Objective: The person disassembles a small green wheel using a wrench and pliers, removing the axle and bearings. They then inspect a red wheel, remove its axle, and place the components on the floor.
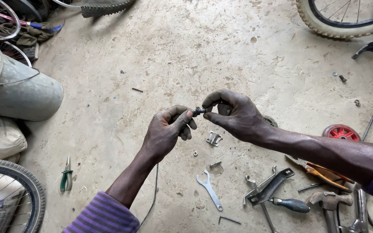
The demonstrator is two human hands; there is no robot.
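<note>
Both hands meet over a concrete floor. My left hand (167, 131) pinches one end of a small dark bolt-like part (199, 111) between thumb and forefinger. My right hand (234, 113) grips the other end of the same part with its fingertips and seems to cup a small round metal piece behind it. Below the hands lie a small metal clip (213, 138), a tiny nut (195, 153) and a short bolt (214, 164).
A flat spanner (209, 189), a dark bracket (270, 186), a screwdriver (291, 204), a hammer (329, 200) and orange-handled pliers (324, 173) lie front right. Green pliers (67, 174) lie left. A red wheel (341, 132), a metal bucket (18, 88) and bicycle wheels (346, 19) ring the floor.
</note>
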